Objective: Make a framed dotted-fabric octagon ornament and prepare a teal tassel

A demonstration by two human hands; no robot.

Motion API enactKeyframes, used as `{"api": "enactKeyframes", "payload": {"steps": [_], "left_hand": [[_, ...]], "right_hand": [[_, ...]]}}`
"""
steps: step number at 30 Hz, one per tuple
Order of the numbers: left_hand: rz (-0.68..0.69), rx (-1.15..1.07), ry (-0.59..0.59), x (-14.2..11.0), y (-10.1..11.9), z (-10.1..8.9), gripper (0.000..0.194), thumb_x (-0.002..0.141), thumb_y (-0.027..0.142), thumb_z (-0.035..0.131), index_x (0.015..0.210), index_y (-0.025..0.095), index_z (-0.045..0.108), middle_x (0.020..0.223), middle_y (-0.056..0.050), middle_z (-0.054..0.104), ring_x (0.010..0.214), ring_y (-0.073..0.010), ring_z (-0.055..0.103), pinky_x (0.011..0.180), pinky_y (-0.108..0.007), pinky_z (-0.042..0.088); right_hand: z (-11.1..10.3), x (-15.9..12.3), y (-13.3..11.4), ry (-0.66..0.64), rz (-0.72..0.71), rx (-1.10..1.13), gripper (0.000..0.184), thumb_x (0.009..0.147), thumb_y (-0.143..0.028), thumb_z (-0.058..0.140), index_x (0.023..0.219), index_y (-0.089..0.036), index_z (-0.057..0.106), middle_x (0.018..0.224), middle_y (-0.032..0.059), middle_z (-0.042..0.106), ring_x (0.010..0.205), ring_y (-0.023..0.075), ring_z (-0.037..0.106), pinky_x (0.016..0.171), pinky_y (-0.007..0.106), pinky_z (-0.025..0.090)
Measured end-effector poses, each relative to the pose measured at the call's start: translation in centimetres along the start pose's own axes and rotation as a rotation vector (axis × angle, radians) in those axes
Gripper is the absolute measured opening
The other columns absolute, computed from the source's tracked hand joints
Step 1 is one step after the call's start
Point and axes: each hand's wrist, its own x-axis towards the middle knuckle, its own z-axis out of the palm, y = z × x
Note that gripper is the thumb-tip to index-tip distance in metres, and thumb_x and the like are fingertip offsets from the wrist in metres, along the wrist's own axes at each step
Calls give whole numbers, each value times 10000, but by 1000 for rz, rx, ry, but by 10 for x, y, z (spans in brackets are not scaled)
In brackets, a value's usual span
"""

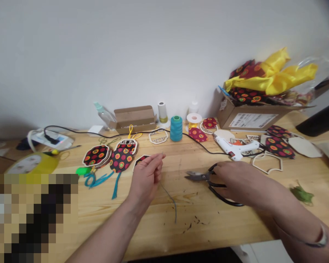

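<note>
My left hand point(148, 171) is closed in a pinch, and a thin grey-blue cord point(171, 199) trails below it. Across from it, my right hand point(234, 181) grips the black handles of a pair of scissors point(200, 176); the blades are slightly apart and point at my left hand. Partly covered by my left hand lies a dark patterned fabric piece point(140, 159). Left of that hand are a flower-print pouch point(121, 157) with a yellow loop and teal ties, and a stack of fabric-covered shapes point(97, 156).
A teal thread cone point(176, 129) and a wooden lattice cut-out point(158, 137) are beyond my hands. The white glue gun point(233, 146) lies behind my right hand. At back right, a cardboard box point(244, 117) holds fabric. Green thread point(302, 193) lies right.
</note>
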Motion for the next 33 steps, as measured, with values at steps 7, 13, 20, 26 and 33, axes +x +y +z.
{"api": "enactKeyframes", "payload": {"steps": [7, 13, 20, 26, 33], "left_hand": [[-28, -12, 10, -1, -2, 0, 205, 664, 251, 714, 796, 103, 659, 507, 70, 395, 409, -8, 246, 361, -135, 151], [-64, -14, 5, -4, -2, 3, 253, 613, 291, 751, 764, 110, 659, 491, 80, 390, 389, 1, 249, 353, -130, 142], [-90, -18, 36, -7, -1, 6, 322, 550, 323, 783, 736, 99, 645, 477, 84, 403, 369, 8, 261, 344, -128, 143], [-90, -15, 38, -8, 1, 6, 357, 514, 349, 797, 712, 95, 644, 464, 86, 396, 357, 10, 248, 340, -134, 134], [-83, -5, 18, -8, -2, 4, 338, 539, 348, 783, 731, 106, 646, 477, 87, 386, 363, 7, 231, 344, -139, 132]], "right_hand": [[-4, 8, 11, 76, 191, -112, 214, 816, -210, 486, 681, -152, 641, 719, 133, 664, 686, 268, 637, 558, 334, 431], [-10, 50, -5, 413, -328, -249, 350, 785, -74, 456, 1112, -145, 558, 1173, 113, 575, 867, 198, 579, 657, 299, 449], [2, 94, -18, 508, -493, -423, 372, 810, -145, 466, 1181, -154, 476, 1195, 126, 539, 739, 192, 532, 526, 304, 367], [8, 104, -16, 481, -481, -255, 177, 804, -38, 450, 904, -115, 573, 825, 102, 615, 748, 202, 537, 567, 300, 377], [-16, 110, -7, 579, -340, 105, 185, 778, -25, 489, 798, -129, 640, 788, 67, 673, 713, 136, 586, 620, 237, 434]]}}
